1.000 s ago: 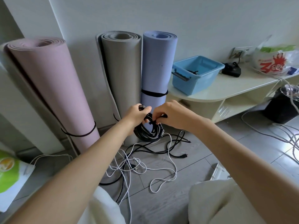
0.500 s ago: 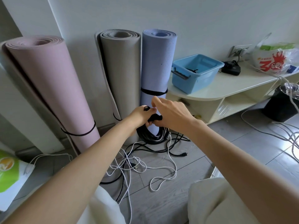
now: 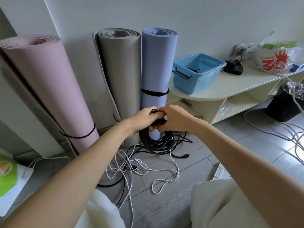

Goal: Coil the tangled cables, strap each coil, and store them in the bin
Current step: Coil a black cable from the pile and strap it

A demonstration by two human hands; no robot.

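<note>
A coil of black cable [image 3: 158, 142] hangs in front of the blue mat, held at its top. My left hand [image 3: 141, 120] grips the top of the coil, with a black plug end showing above its fingers. My right hand [image 3: 174, 119] is curled over a black strap [image 3: 158, 122] wrapped at the top of the coil. Tangled white and black cables [image 3: 131, 165] lie on the floor below. The light blue bin [image 3: 195, 73] stands on the low shelf unit to the right, with something small and black inside it.
Three rolled mats, pink [image 3: 46, 89], grey [image 3: 121, 71] and blue [image 3: 158, 63], lean against the wall. The cream shelf unit [image 3: 230, 86] carries a black adapter [image 3: 233, 68] and a plastic bag [image 3: 279, 58]. A black bin [image 3: 284, 102] and more white cables lie at right.
My right hand has come down from above the coil and closed over the strap at its top. The left hand keeps its hold on the coil.
</note>
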